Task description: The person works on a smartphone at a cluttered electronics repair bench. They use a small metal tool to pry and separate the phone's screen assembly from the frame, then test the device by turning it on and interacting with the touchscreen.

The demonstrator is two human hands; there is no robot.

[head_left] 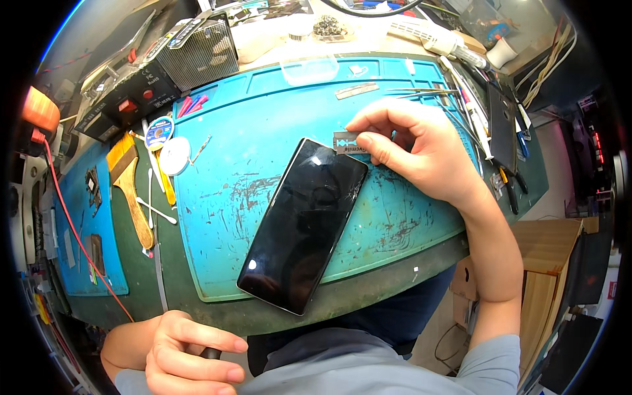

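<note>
While fingers (385,151) pinch a blade (345,143), the phone (303,227) slants upper-right

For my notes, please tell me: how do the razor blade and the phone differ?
The razor blade is small and grey; the phone is much larger and black. The right hand holds the razor blade, while the phone lies mostly on the blue mat. Both are roughly rectangular.

The right hand (424,148) is stretched out, thumb and finger pinched. The left hand (187,355) is low, fingers curled.
</note>
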